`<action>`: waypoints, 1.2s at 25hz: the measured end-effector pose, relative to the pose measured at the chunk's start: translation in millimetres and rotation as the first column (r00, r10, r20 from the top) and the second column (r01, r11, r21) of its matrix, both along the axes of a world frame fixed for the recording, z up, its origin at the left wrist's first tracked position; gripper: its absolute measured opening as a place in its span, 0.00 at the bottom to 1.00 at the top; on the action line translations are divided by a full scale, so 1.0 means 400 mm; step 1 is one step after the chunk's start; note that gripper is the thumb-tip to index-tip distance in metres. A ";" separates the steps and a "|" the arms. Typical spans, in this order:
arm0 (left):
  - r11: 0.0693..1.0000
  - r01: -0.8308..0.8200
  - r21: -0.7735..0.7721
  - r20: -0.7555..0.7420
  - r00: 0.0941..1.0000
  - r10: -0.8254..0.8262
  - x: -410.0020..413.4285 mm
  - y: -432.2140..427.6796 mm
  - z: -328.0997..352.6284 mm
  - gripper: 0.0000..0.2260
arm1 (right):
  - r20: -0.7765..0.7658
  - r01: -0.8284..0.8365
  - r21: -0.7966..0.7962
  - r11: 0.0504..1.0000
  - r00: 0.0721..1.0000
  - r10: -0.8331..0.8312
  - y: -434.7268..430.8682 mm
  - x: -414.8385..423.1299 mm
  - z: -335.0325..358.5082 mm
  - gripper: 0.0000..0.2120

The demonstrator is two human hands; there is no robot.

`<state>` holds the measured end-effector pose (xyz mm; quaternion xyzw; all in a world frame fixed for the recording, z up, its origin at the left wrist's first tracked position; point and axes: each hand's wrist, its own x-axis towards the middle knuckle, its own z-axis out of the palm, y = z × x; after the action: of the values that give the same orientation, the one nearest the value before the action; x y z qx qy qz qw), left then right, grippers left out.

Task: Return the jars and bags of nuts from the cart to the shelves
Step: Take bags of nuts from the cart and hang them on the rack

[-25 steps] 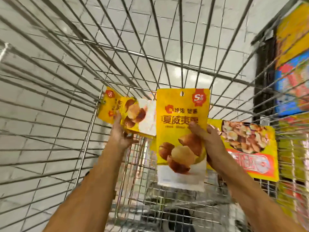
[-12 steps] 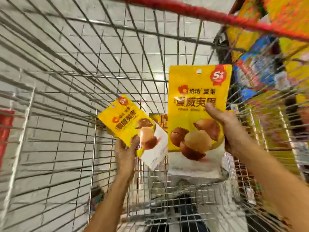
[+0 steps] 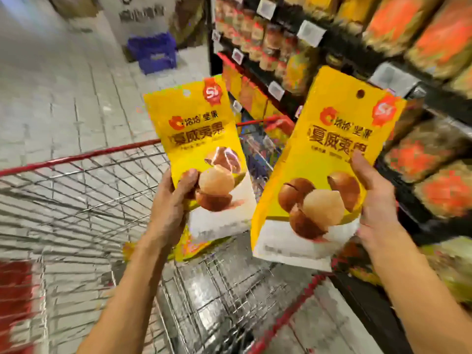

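Observation:
My left hand [image 3: 171,203] grips a yellow bag of macadamia nuts [image 3: 204,139] by its lower left edge, thumb on the front. My right hand [image 3: 375,200] holds a second, identical yellow bag [image 3: 324,154] by its right edge. Both bags are raised above the wire cart [image 3: 84,190], upright and tilted a little to the right. Another yellow bag [image 3: 191,247] lies in the cart below the left one, mostly hidden. The shelves [image 3: 383,80] stand to the right, close to the right-hand bag.
The cart has a red rim [image 3: 76,157] and a red handle part at the lower left. The shelves carry jars [image 3: 258,29], yellow packs and orange-labelled bags with white price tags. A blue crate [image 3: 155,51] stands on the tiled floor far ahead.
Both hands have lifted their bags up out of the cart basket. The view has swung from inside the cart to the aisle and shelves on the right.

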<state>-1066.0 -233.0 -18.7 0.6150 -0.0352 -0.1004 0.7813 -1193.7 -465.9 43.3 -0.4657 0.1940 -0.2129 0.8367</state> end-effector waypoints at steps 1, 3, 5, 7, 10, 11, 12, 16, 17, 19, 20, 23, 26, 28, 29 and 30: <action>0.999 0.040 -0.010 0.032 0.999 -0.039 -0.026 -0.054 0.040 0.03 | 0.035 0.047 -0.014 0.999 0.998 -0.046 -0.024 -0.067 0.033 0.12; 0.994 0.105 -0.018 0.089 0.991 -0.103 -0.099 -0.170 0.107 0.05 | 0.076 0.148 -0.052 0.988 0.987 -0.144 -0.071 -0.220 0.083 0.13; 0.981 0.194 0.013 0.161 0.968 -0.193 -0.215 -0.289 0.165 0.05 | 0.061 0.275 -0.065 0.959 0.960 -0.272 -0.116 -0.403 0.130 0.13; 0.956 0.294 0.022 0.222 0.931 -0.291 -0.346 -0.400 0.210 0.06 | 0.020 0.385 -0.084 0.919 0.923 -0.385 -0.144 -0.580 0.171 0.19; 0.912 0.407 0.046 0.296 0.866 -0.402 -0.535 -0.528 0.260 0.09 | -0.008 0.532 -0.151 0.833 0.842 -0.539 -0.163 -0.802 0.215 0.25; 0.887 0.459 0.049 0.318 0.835 -0.450 -0.598 -0.567 0.273 0.09 | -0.017 0.595 -0.184 0.783 0.794 -0.607 -0.167 -0.873 0.226 0.24; 0.854 0.519 0.037 0.315 0.805 -0.503 -0.655 -0.602 0.282 0.10 | -0.031 0.652 -0.218 0.726 0.739 -0.673 -0.172 -0.938 0.235 0.22; 0.723 0.689 -0.051 0.261 0.708 -0.656 -0.833 -0.734 0.325 0.12 | -0.062 0.737 -0.286 0.612 0.623 -0.780 -0.191 -1.120 0.267 0.21; 0.693 0.719 -0.051 0.264 0.679 -0.685 -0.866 -0.761 0.338 0.12 | -0.058 0.742 -0.309 0.595 0.610 -0.790 -0.198 -1.144 0.275 0.21; 0.656 0.754 -0.018 0.303 0.630 -0.715 -0.911 -0.815 0.368 0.11 | -0.055 0.760 -0.366 0.536 0.558 -0.828 -0.226 -1.184 0.290 0.22; 0.644 0.765 -0.011 0.324 0.612 -0.721 -0.923 -0.844 0.382 0.11 | -0.050 0.774 -0.382 0.505 0.528 -0.848 -0.246 -1.200 0.296 0.21; 0.584 0.812 -0.014 0.344 0.552 -0.760 -0.923 -0.935 0.416 0.11 | 0.021 0.804 -0.386 0.452 0.498 -0.867 -0.310 -1.227 0.299 0.24; 0.504 0.863 0.026 0.380 0.458 -0.804 -0.937 -1.019 0.441 0.10 | 0.083 0.839 -0.350 0.416 0.470 -0.879 -0.356 -1.255 0.298 0.26; 0.436 0.899 0.033 0.376 0.393 -0.839 -0.972 -1.073 0.465 0.10 | 0.098 0.858 -0.351 0.375 0.432 -0.897 -0.381 -1.282 0.308 0.19; 0.392 0.919 0.032 0.371 0.353 -0.859 -0.996 -1.098 0.478 0.11 | 0.095 0.865 -0.346 0.363 0.417 -0.904 -0.392 -1.298 0.315 0.16; 0.362 0.931 0.037 0.373 0.323 -0.870 -1.020 -1.124 0.491 0.13 | 0.098 0.870 -0.342 0.355 0.409 -0.907 -0.405 -1.314 0.322 0.15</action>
<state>-1474.2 -682.7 177.8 0.4221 -0.5108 -0.4106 0.6264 -1719.2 -628.1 172.0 -0.4334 0.4198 -0.6359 0.4812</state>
